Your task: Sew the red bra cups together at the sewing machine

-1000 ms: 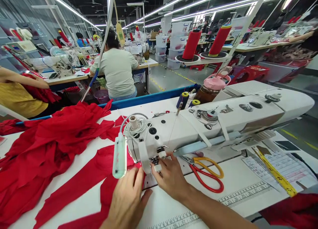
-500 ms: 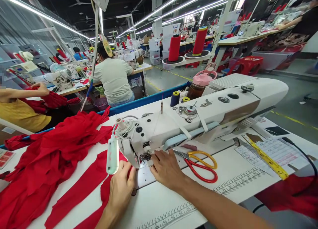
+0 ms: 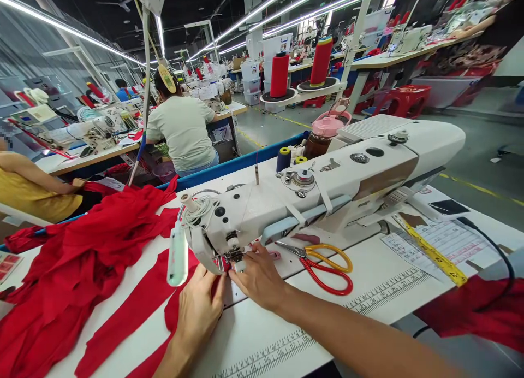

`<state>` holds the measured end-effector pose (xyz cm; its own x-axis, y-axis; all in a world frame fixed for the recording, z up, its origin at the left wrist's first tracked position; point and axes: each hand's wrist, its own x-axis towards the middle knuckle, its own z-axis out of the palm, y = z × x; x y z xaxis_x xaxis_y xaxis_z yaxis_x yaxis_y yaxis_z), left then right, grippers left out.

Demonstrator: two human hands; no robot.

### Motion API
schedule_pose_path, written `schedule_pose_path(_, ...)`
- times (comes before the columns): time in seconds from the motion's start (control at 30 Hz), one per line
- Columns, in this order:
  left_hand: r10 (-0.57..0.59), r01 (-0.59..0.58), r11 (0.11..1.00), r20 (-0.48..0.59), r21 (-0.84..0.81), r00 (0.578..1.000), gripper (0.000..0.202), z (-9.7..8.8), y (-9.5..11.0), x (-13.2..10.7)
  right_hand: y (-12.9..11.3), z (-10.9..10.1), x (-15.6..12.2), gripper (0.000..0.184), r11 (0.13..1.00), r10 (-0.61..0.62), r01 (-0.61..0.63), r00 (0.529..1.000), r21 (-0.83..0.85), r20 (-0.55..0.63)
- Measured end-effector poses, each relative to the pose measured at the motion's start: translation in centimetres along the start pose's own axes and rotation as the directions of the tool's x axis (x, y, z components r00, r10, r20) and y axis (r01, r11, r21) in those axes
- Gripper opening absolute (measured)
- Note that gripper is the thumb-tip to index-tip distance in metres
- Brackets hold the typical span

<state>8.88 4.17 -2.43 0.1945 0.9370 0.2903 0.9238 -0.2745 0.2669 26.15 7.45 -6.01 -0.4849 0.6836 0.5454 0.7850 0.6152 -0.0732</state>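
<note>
A white sewing machine (image 3: pixel 266 198) stands across the table with its lit needle area facing me. My left hand (image 3: pixel 200 300) is closed on a piece of red fabric (image 3: pixel 174 312) just left of the presser foot. Close beside it, my right hand (image 3: pixel 260 277) has its fingers bent in at the presser foot, pinching the fabric's edge there; the fingertips are partly hidden. A small bit of the red cloth shows under the needle between both hands. Scissors (image 3: pixel 327 266) with one yellow and one red handle lie right of my right hand.
A heap of red fabric (image 3: pixel 94 247) and a long red strip (image 3: pixel 131 307) cover the table's left side. A yellow tape measure (image 3: pixel 434 252) lies on papers at right. Red thread cones (image 3: pixel 279 75) stand behind the machine. Co-workers sit ahead and at left.
My right hand has moved left toward my left hand, and red cloth now shows at the presser foot between them. The co-worker in yellow has lowered the raised hand and red cloth.
</note>
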Motion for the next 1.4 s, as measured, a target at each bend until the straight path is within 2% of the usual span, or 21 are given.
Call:
schedule_pose_path(0.13, 0.172, -0.164, 0.98, -0.069, 0.112, 0.983, 0.028, 0.1, -0.1, -0.7, 0.1, 0.1, -0.1, 0.017, 0.999, -0.018, 0.02, 0.998, -0.033, 0.055)
schedule_pose_path(0.2, 0.257, -0.239, 0.957, -0.099, 0.167, 0.961, 0.034, 0.5, 0.0, -1.1, 0.3, -0.4, -0.4, 0.017, 0.999, -0.006, 0.009, 0.997, -0.037, 0.074)
schedule_pose_path(0.3, 0.376, -0.34, 0.913, -0.142, 0.226, 0.916, 0.031, 1.5, 0.4, -2.0, 0.7, -1.4, -0.9, 0.016, 1.0, 0.013, -0.012, 0.996, -0.014, 0.085)
schedule_pose_path(0.37, 0.414, -0.368, 0.896, -0.171, 0.247, 0.894, 0.031, 2.2, 0.6, -2.6, 0.8, -2.1, -1.1, 0.012, 0.999, -0.022, 0.019, 0.995, 0.035, 0.094)
schedule_pose_path(0.43, 0.416, -0.367, 0.897, -0.187, 0.246, 0.89, 0.032, 2.5, 0.8, -3.1, 0.9, -2.6, -1.2, 0.011, 0.988, -0.081, 0.065, 0.99, 0.137, 0.115)
schedule_pose_path(0.53, 0.391, -0.357, 0.912, -0.164, 0.201, 0.906, 0.024, 1.6, 1.0, -3.2, 0.8, -2.7, -1.3, 0.013, 0.954, -0.14, 0.094, 0.979, 0.283, 0.148)
schedule_pose_path(0.6, 0.393, -0.379, 0.917, -0.11, 0.126, 0.913, 0.021, 0.4, 0.8, -2.7, 0.7, -2.5, -1.5, 0.013, 0.942, -0.169, 0.115, 0.974, 0.315, 0.148)
schedule_pose_path(0.7, 0.48, -0.48, 0.877, -0.054, 0.008, 0.876, 0.026, -0.9, -0.2, -1.4, 0.5, -2.2, -1.8, 0.01, 0.934, -0.194, 0.15, 0.975, 0.324, 0.11)
schedule_pose_path(0.77, 0.531, -0.532, 0.847, -0.043, -0.012, 0.846, 0.03, -0.9, -1.2, -0.9, 0.3, -2.1, -1.9, 0.012, 0.938, -0.17, 0.133, 0.981, 0.321, 0.09)
schedule_pose_path(0.83, 0.528, -0.528, 0.849, -0.029, -0.001, 0.849, 0.029, -0.2, -2.0, -0.9, 0.3, -2.2, -2.0, 0.016, 0.943, -0.129, 0.097, 0.988, 0.318, 0.082)
schedule_pose_path(0.9, 0.492, -0.492, 0.871, -0.044, 0.019, 0.87, 0.028, 0.9, -2.2, -1.5, 0.3, -2.4, -2.0, 0.024, 0.949, -0.097, 0.066, 0.992, 0.31, 0.086)
schedule_pose_path(1.03, 0.434, -0.419, 0.901, -0.175, 0.115, 0.884, 0.028, 2.4, -1.0, -2.7, 0.7, -2.7, -1.9, 0.023, 0.96, -0.082, 0.051, 0.991, 0.274, 0.102)
schedule_pose_path(1.1, 0.405, -0.386, 0.913, -0.201, 0.128, 0.892, 0.027, 2.3, -0.4, -2.8, 0.7, -2.7, -1.8, 0.022, 0.96, -0.087, 0.053, 0.99, 0.274, 0.115)
schedule_pose_path(1.17, 0.385, -0.373, 0.922, -0.168, 0.102, 0.907, 0.028, 1.7, -0.4, -2.6, 0.7, -2.8, -1.9, 0.025, 0.96, -0.086, 0.047, 0.988, 0.274, 0.129)
schedule_pose_path(1.3, 0.406, -0.402, 0.914, -0.106, 0.057, 0.908, 0.027, 0.6, -1.7, -2.1, 0.4, -3.1, -2.0, 0.026, 0.967, -0.084, 0.04, 0.983, 0.252, 0.165)
schedule_pose_path(1.4, 0.412, -0.41, 0.911, -0.093, 0.043, 0.906, 0.03, 0.7, -2.7, -2.1, 0.4, -3.2, -1.9, 0.022, 0.973, -0.091, 0.059, 0.987, 0.224, 0.135)
